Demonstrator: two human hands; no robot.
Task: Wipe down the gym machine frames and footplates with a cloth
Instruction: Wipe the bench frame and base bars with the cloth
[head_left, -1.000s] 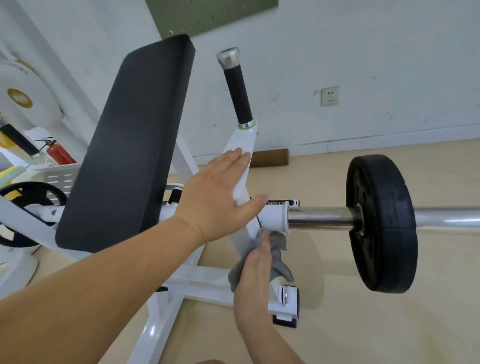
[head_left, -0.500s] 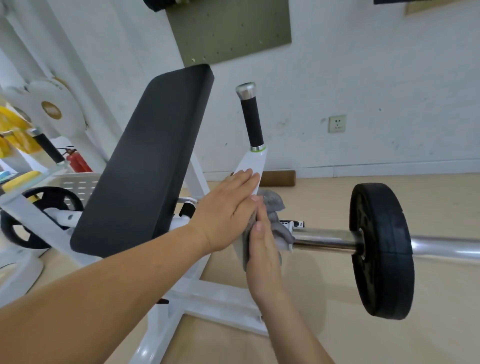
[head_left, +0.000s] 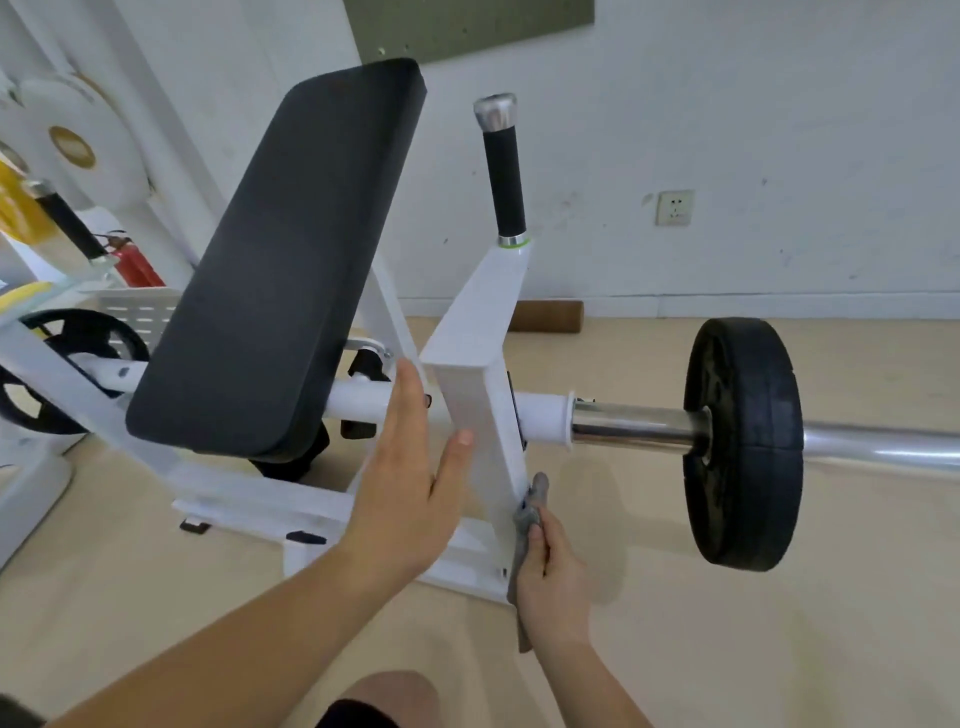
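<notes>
A white gym machine frame (head_left: 470, 405) with a black pad (head_left: 280, 270) and a black-gripped handle (head_left: 505, 171) stands in front of me. My left hand (head_left: 410, 478) lies flat and open against the near left face of the white upright, fingers pointing up. My right hand (head_left: 553, 577) holds a grey cloth (head_left: 530, 509) pressed against the lower right edge of the same upright, near the base. Part of the cloth is hidden behind my hand.
A chrome bar (head_left: 634, 428) sticks out to the right with a black weight plate (head_left: 743, 441) on it. More white equipment, a black wheel (head_left: 67, 358) and a red fire extinguisher (head_left: 135, 265) are at the left. A knee shows at the bottom.
My right hand has slid the cloth down the upright from beside the bar sleeve to near the base. My left hand dropped slightly lower on the frame, and my view moved closer.
</notes>
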